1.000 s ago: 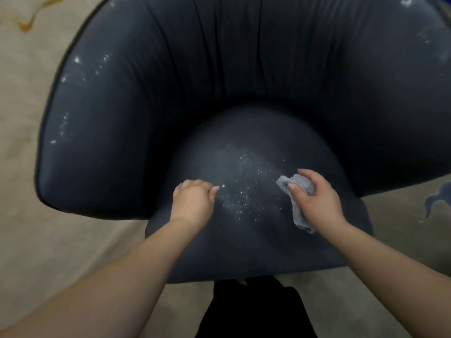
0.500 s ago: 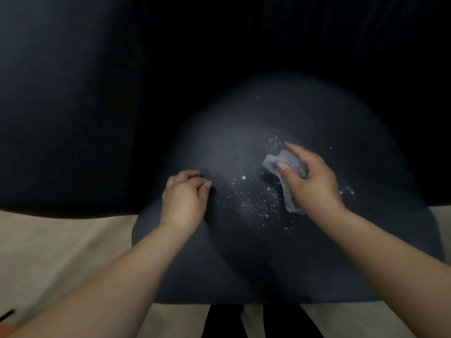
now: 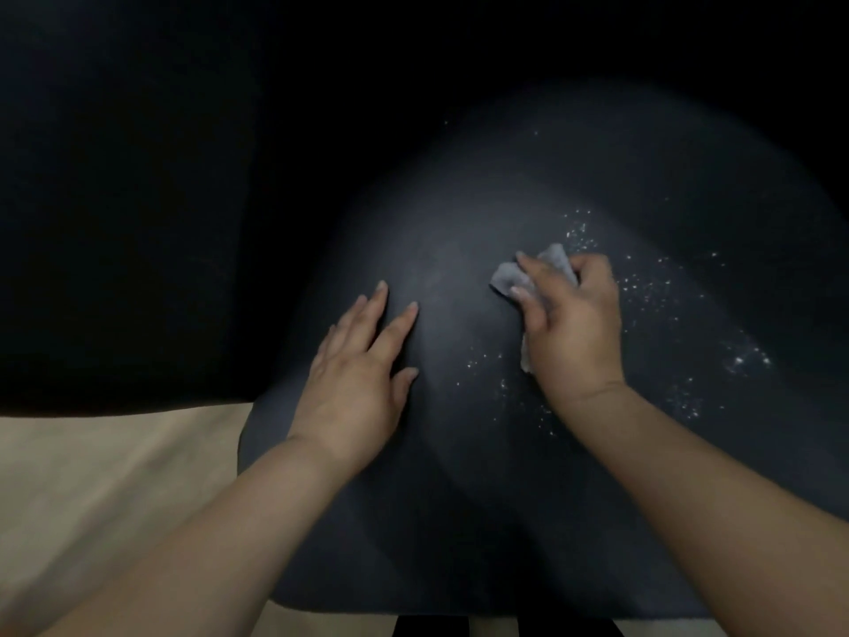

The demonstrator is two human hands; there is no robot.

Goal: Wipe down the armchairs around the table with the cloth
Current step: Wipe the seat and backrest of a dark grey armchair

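Note:
A dark navy armchair fills most of the view, its rounded seat cushion below me. White specks are scattered over the right half of the seat. My right hand is closed on a small grey cloth and presses it against the cushion near the middle. My left hand lies flat on the seat to the left of the cloth, fingers spread, holding nothing. The chair's back and arms are in deep shadow.
Beige floor shows at the lower left, beside the seat's front edge. The armchair's left arm rises as a dark wall on the left. A dark strip of my clothing sits at the bottom edge.
My head has moved closer to the seat. My left hand has uncurled from a loose fist to lie flat. My right hand has slid the cloth left across the specks.

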